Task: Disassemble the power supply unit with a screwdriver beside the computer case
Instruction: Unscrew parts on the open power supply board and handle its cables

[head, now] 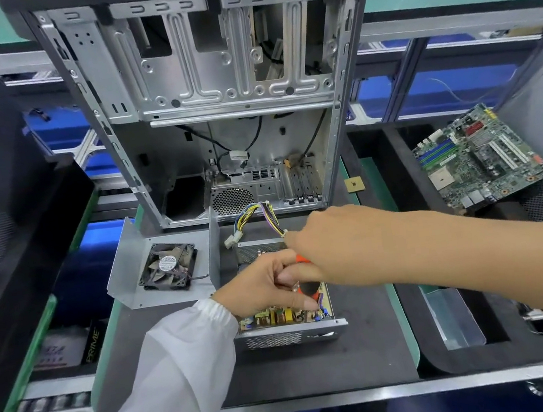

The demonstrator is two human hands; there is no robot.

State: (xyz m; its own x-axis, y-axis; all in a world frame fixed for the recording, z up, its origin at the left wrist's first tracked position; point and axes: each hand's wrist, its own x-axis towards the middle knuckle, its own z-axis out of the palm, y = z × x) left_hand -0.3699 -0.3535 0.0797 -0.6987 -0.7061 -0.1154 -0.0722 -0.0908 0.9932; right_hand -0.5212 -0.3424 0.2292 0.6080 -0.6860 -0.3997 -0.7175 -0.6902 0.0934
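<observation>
**Clerk:** Bench surface: dark mat [319, 372], conveyor rails to either side. Items, left to right?

**Assessor:** Item one, removed cover [166, 254], thin bent sheet metal lying open on the mat with a fan [168, 267] mounted inside. Light, likely sharp along the edges. Item two, left hand [263, 286], fingers curled down around the screwdriver's shaft over the board. Item three, power supply unit [290, 331], open tray on the mat just in front of the computer case [207, 93], circuit board exposed, cable bundle [264, 217] arching out at the back.

**Clerk:** Handling?

**Assessor:** Tray judged stiff and moderately heavy; best held by its perforated side walls. Board judged fragile, components not to be pressed. Cables soft, not for lifting.

**Clerk:** Further right?

**Assessor:** Item four, screwdriver [303, 260], orange handle, clamped in the right hand [334, 246]; tip hidden. Item five, motherboard [478, 158], far right, well apart.
</observation>
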